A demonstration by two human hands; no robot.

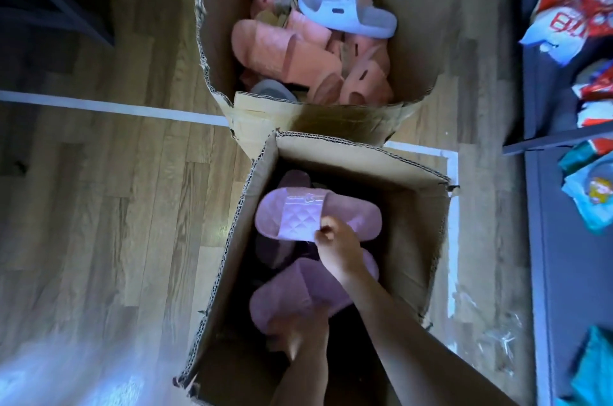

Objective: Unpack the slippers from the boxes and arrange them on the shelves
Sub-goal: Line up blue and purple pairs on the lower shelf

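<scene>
The far box at twelve o'clock is holding pink slippers, while in the near box at six o'clock the left hand is gripping the lower purple slipper and the right hand is pinching the upper purple slipper by its strap.

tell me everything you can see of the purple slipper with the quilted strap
The purple slipper is an open slide, soft foam by its look, with a wide diamond-quilted strap and an embossed band. It is held roughly level, sole down, inside the near cardboard box. The right hand pinches the strap's edge. A second purple slipper, gripped by the left hand, lies below.
</scene>
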